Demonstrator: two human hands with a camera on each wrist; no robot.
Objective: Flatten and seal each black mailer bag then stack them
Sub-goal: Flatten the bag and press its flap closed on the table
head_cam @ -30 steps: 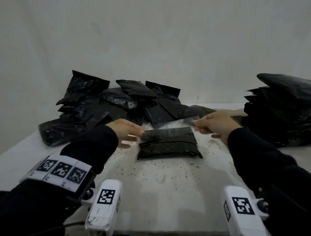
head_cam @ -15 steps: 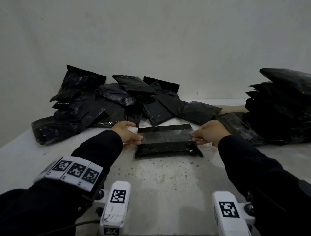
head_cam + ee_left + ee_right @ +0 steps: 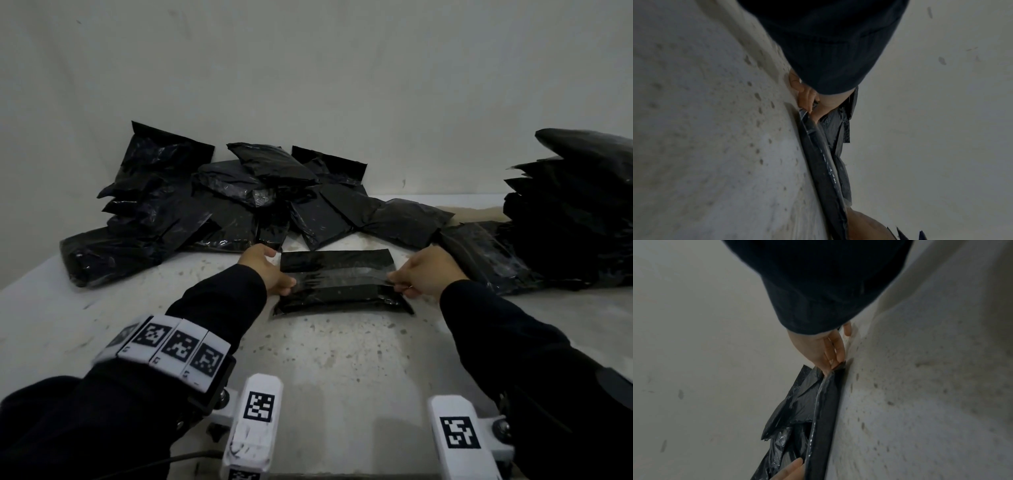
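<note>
bare table point(image 3: 342, 370) open in front of the mailer point(image 3: 342, 294), loose bag pile point(image 3: 219, 205) crowding behind it, tall stack point(image 3: 575, 212) blocking the right

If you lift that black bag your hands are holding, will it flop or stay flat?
Probably flop some: the mailer bag is thin, wrinkly film, and its flap already bends where the left hand and right hand pinch it. The filled part looks padded, so it may sag less. Its shiny surface could be slippery.
</note>
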